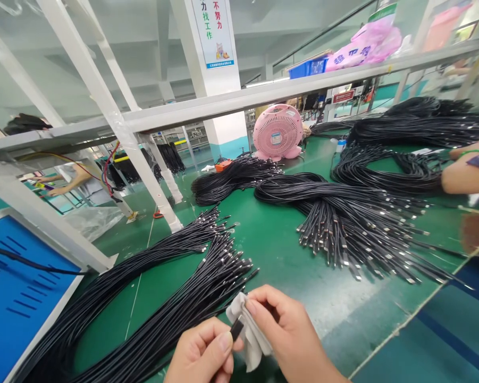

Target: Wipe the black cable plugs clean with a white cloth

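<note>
At the six o'clock edge of the view, the left hand point(205, 352) is clenched in a pinch, thumb and forefinger grasping a small black cable plug point(236, 329) that sticks out toward one o'clock. Just at its three o'clock, the right hand point(289, 335) grasps a crumpled pale grey cloth point(250, 340), which touches the plug from the right. Both hands hover over the near edge of the green counter point(279, 250). A long bundle of black cables point(175, 298) lies just beside the hands, sweeping off toward nine o'clock. A second fanned bundle of black cables point(343, 223) lies at one o'clock, well apart. A round pink plastic fan point(278, 132) stands at twelve o'clock, and a co-worker's bare forearm point(462, 175) rests at three o'clock.
</note>
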Motion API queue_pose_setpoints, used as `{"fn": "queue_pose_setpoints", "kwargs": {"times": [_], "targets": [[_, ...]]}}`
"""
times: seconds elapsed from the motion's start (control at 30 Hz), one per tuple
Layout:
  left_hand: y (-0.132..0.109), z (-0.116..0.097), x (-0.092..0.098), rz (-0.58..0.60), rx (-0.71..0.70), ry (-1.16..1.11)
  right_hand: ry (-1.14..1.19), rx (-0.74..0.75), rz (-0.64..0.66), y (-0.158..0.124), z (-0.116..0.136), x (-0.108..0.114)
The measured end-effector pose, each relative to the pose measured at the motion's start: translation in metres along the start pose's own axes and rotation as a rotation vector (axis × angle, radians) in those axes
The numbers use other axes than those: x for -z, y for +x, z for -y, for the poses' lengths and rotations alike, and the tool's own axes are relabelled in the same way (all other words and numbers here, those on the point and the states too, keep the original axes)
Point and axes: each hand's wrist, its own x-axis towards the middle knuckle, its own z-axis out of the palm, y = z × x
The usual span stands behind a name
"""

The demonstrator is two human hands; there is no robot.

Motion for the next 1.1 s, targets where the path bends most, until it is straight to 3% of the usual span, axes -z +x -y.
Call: {"fn": "queue_pose_setpoints", "kwargs": {"times": [0.17, 0.33, 0.53, 0.67, 0.87, 1.0, 1.1], "targets": [[0.0014, 0.0025, 0.0043, 0.027, 0.035, -0.122, 0.168, -0.103, -0.014, 0.0052, 0.0029, 0.0049], [0.0024, 0.0016, 0.0007, 0.016, 0.048, -0.092, 0.235, -0.138, 0.001, 0.0021, 0.0064, 0.0057], [0.0006, -0.003, -0.0037, -0.049, -0.033, 0.134, 0.023, -0.06, 0.079, -0.0028, 0.0043, 0.0012], [-0.0008, -0.0026, -0.0001, -0.05, -0.036, 0.054, -0.082, -0.054, 0.062, -0.0017, 0.0001, 0.0019], [0.0, -0.0012, 0.003, -0.001, 0.005, -0.073, 0.039, -0.149, 0.021, 0.0016, -0.0017, 0.0066], [-0.0001, 0.0005, 0.0037, -0.005, -0.058, 0.014, 0.138, -0.188, 0.037, 0.0018, 0.0029, 0.0086], [-0.0025, 0.0034, 0.0039, -0.047, -0.184, 0.171, 0.179, -0.195, 0.037, 0.0011, 0.0039, 0.0095]]}}
